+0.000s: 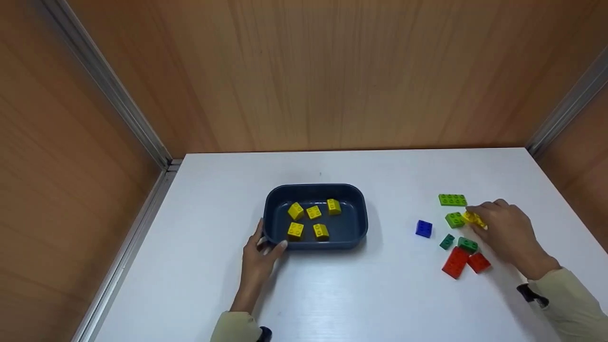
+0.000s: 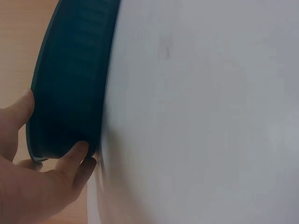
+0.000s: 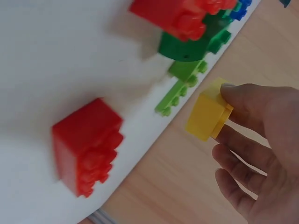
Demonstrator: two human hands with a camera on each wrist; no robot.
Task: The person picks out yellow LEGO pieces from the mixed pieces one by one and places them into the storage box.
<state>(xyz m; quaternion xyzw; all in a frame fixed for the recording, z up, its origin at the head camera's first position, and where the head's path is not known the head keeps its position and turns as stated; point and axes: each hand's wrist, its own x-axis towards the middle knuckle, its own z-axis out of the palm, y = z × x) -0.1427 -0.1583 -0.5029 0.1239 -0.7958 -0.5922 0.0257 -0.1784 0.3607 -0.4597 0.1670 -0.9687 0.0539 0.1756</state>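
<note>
My left hand (image 1: 256,263) grips the dark blue tray (image 1: 316,245) at its near left corner, thumb at the front and fingers along the side. Inside the tray lie several yellow toy bricks (image 1: 295,230), spaced apart. On the right, my right hand (image 1: 508,232) pinches a yellow brick (image 3: 205,116) between thumb and fingers. In the right wrist view that brick appears raised off the table. Close by it in the head view are a small light green brick (image 1: 454,220) and a longer light green brick (image 1: 452,200).
A blue brick (image 1: 423,229) lies between the tray and the right-hand group. Nearer the front are two dark green bricks (image 1: 468,244) and two red bricks (image 1: 455,262). Wooden panels (image 1: 332,71) stand behind and beside the white table (image 1: 332,294).
</note>
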